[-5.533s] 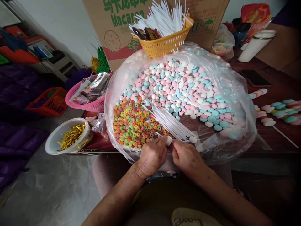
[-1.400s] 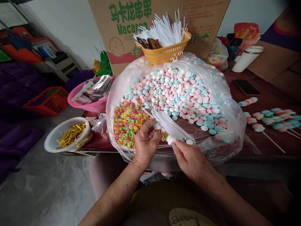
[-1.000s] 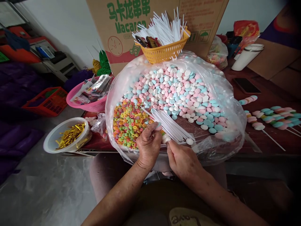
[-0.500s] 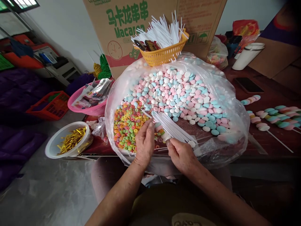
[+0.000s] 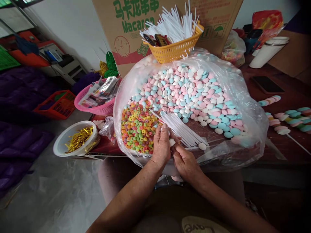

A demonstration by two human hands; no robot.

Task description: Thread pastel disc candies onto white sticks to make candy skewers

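My left hand [image 5: 161, 145] is closed around a candy skewer, mostly hidden by the fingers; a white candy [image 5: 172, 142] shows at its near end. Right beside it, my right hand [image 5: 186, 161] pinches at that same end, its fingertips touching or nearly touching the white candy. Just beyond both hands lies a bundle of white sticks [image 5: 186, 129] on the plastic sheet. Small ring gummies [image 5: 139, 127] are heaped to the left of the left hand. Behind them spreads a large pile of pink, blue and white candies [image 5: 184, 89].
A yellow basket [image 5: 176, 50] of sticks stands at the back before a carton [image 5: 131, 45]. On the left are a pink basket [image 5: 104, 110] of packets and a tub [image 5: 59, 147] of gold ties. Finished skewers [image 5: 283, 130] and a phone [image 5: 267, 84] lie at right.
My hands have come together, the left fingers now covering most of the skewer that showed between them before. The whole view has shifted slightly.
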